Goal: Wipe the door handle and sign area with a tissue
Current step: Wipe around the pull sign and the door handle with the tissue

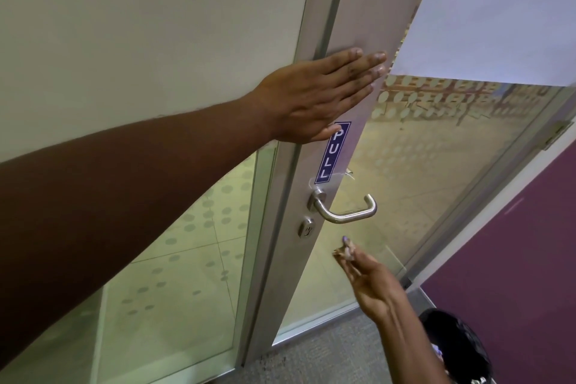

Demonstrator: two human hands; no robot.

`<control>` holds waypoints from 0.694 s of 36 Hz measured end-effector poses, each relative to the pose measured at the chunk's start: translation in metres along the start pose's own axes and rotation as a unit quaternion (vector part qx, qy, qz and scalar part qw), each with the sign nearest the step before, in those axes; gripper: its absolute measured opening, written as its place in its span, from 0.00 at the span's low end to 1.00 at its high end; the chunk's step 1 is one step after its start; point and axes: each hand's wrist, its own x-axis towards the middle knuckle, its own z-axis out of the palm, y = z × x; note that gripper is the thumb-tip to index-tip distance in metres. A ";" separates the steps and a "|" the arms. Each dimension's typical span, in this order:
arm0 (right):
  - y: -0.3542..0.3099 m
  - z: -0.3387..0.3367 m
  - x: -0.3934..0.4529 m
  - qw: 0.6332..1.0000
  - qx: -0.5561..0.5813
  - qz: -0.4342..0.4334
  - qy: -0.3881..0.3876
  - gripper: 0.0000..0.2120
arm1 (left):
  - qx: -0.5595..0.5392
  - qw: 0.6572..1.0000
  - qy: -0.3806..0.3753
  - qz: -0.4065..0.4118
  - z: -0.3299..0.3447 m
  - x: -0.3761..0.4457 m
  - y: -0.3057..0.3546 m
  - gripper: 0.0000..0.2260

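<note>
A silver lever door handle (346, 214) sits on the grey metal stile of a glass door, with a round keyhole (306, 227) below it. Just above the handle is a blue vertical sign (332, 153) reading PULL, with clear tape at its lower end. My left hand (314, 93) lies flat and open against the stile above the sign, its heel covering the sign's top. My right hand (367, 280) is below and to the right of the handle, fingers stretched towards it, apart from it and blurred. No tissue shows in either hand.
The frosted, dotted glass door panel (436, 165) stands to the right of the stile, and a fixed glass panel (174, 259) to the left. A purple wall (514, 243) is at the right. A black bin (461, 343) stands on grey carpet at the bottom right.
</note>
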 end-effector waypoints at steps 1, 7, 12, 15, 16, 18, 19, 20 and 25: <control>0.008 0.004 0.001 1.000 0.009 0.014 -0.019 0.13 | 0.001 1.000 0.001 0.000 -0.001 0.000 0.000 0.35; 0.026 0.039 0.015 0.994 0.084 0.022 -0.063 0.11 | 0.003 1.000 -0.001 0.001 -0.001 -0.001 0.001 0.35; 0.024 0.053 0.028 0.995 0.069 -0.001 -0.070 0.13 | -0.002 1.000 -0.010 0.000 -0.003 -0.001 0.000 0.35; 0.025 0.054 0.031 0.995 0.063 0.002 -0.072 0.14 | -0.001 1.000 -0.007 0.000 -0.004 -0.001 0.000 0.35; 0.026 0.055 0.032 0.995 0.064 0.003 -0.071 0.15 | -0.001 1.000 -0.007 -0.001 -0.004 0.000 0.000 0.35; 0.027 0.056 0.032 0.993 0.083 0.011 -0.079 0.16 | 0.001 1.000 -0.007 -0.002 -0.005 0.000 0.000 0.35; 0.028 0.057 0.032 0.991 0.099 0.019 -0.087 0.16 | 0.001 1.000 -0.009 -0.002 -0.005 0.000 0.000 0.35; 0.028 0.058 0.032 0.989 0.114 0.025 -0.094 0.15 | 0.001 1.000 -0.010 -0.002 -0.005 0.000 0.000 0.35; 0.024 0.064 0.029 0.986 0.146 0.025 -0.074 0.13 | 0.008 1.000 -0.005 -0.001 -0.005 0.000 0.001 0.35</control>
